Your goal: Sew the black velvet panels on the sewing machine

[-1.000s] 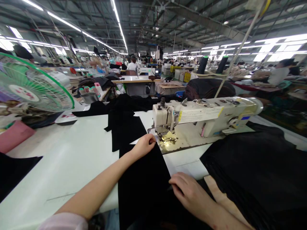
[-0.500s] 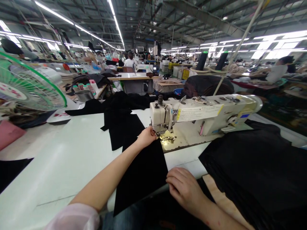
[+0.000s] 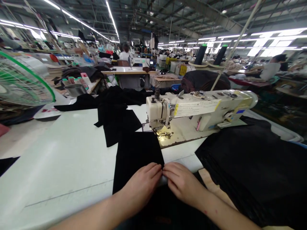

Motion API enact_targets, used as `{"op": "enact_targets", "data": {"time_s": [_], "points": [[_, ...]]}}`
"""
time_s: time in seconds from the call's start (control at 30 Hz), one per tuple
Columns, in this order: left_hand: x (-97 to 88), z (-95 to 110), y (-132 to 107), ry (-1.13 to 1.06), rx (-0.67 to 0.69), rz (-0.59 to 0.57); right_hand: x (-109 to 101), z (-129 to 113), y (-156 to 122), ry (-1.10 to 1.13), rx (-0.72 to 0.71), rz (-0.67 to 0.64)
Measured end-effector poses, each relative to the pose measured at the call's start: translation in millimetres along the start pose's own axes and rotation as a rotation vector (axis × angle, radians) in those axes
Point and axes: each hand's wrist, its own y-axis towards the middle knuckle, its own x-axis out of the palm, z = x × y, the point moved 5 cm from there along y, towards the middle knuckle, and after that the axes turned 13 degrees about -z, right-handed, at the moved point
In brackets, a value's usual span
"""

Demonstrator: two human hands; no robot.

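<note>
In the head view, the left hand [image 3: 144,180] and right hand [image 3: 183,182] pinch the right edge of a flat, matt black fabric panel [image 3: 139,148], which lies on the smooth whitish tabletop [image 3: 72,159], its far corner beside the boxy, cream industrial sewing machine [image 3: 155,110].

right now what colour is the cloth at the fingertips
The cloth is black; it shows best in the head view.
</note>
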Motion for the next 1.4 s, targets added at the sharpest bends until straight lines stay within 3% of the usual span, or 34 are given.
{"op": "enact_targets", "data": {"time_s": [0.13,0.33,0.63,0.8,0.93,1.03,1.17,1.27,1.4], "points": [[6.4,-22.0,-0.3,0.086,0.041,0.025,-2.8,13.2,18.6,-0.03,0.007,0.023],[-16.5,-62.6,22.1,0.009,0.035,0.092,-7.3,38.0,51.6,-0.107,0.03,0.034],[-35.0,-112.0,41.0,-0.087,-0.034,0.148,-14.2,65.4,93.4,-0.234,0.176,0.061],[-42.3,-131.8,53.6,-0.054,-0.086,0.138,-10.6,66.2,98.1,-0.239,0.225,0.086],[-41.3,-128.3,48.9,0.002,-0.197,0.191,-2.6,46.1,71.5,-0.216,0.219,0.114],[-39.7,-123.1,33.1,0.082,-0.423,0.26,2.5,25.4,38.0,-0.212,0.189,0.116],[-37.2,-144.0,11.6,0.097,-0.733,0.158,-3.3,10.5,-8.6,-0.201,0.14,0.051],[-51.3,-185.0,-5.8,0.06,-0.816,0.139,-36.3,20.7,-43.0,-0.27,0.2,0.12],[-84.5,-246.2,-44.0,0.004,-0.969,0.191,-104.3,61.3,-93.2,-0.478,0.539,0.31]]}}
